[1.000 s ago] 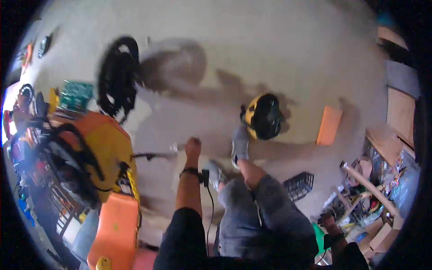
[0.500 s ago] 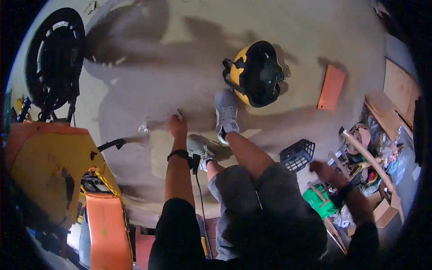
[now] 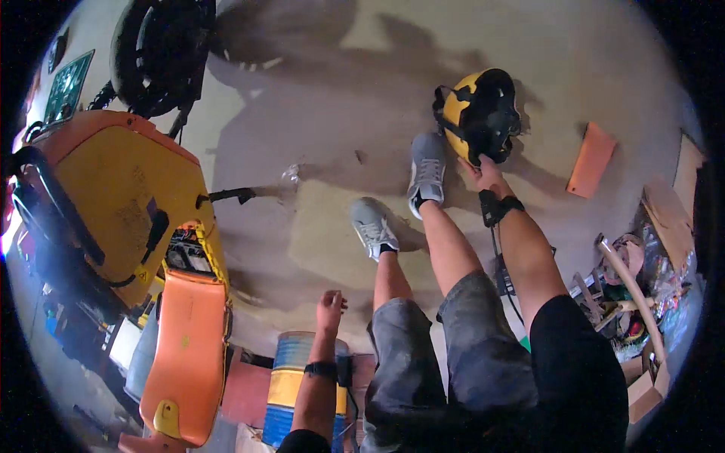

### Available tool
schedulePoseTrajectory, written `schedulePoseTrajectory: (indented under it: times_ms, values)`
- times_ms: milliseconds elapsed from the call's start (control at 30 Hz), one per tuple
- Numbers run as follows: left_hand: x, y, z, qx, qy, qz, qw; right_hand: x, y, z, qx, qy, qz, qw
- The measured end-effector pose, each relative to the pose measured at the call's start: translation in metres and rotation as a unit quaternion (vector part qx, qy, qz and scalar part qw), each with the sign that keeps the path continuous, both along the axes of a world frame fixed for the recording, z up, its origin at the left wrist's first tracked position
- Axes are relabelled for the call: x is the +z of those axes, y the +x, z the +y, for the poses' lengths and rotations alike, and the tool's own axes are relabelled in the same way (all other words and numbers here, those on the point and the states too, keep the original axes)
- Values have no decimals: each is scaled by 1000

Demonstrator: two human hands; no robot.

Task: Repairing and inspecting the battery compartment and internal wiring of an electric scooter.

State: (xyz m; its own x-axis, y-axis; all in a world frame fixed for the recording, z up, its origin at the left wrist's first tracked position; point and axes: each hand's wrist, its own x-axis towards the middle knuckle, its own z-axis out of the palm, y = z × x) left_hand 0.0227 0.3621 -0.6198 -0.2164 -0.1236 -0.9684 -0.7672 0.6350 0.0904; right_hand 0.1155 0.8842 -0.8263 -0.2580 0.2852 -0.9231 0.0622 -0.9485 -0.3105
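A hollow yellow and black plastic shell with straps (image 3: pixel 495 113) lies on the floor beyond my feet. My right hand (image 3: pixel 487 177) grips its near rim, thumb and fingers closed round the edge. Back near my left knee, my left hand (image 3: pixel 330 309) hangs above the floor, its fingers loosely bent and apart, with nothing visible in them. A small dark piece (image 3: pixel 360 156) lies on the floor left of my shoes. Both wrists wear black bands with a cable.
At left stands a yellow and orange machine (image 3: pixel 121 196) with an orange seat (image 3: pixel 181 340) and black wheel (image 3: pixel 162 57). An orange panel (image 3: pixel 592 160) lies at right. Below it are a clutter pile and curved pole (image 3: pixel 633 291). A blue-yellow drum (image 3: pixel 287 377) stands near my left forearm.
My right hand has reached forward from the right-hand clutter to the shell and gripped its rim. My left hand has drawn back from the floor, where the small dark piece now shows.
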Motion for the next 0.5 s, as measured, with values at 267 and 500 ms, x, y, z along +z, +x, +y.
schedulePoseTrajectory:
  times_ms: [267, 500]
  values:
    - [41, 35, -64, -23, -49, -70, 996, 18, 109, 8, -73, 86, -195, 974]
    - [56, 21, -15, -144, -10, -96, 985, 123, 211, -32, -38, 156, -169, 972]
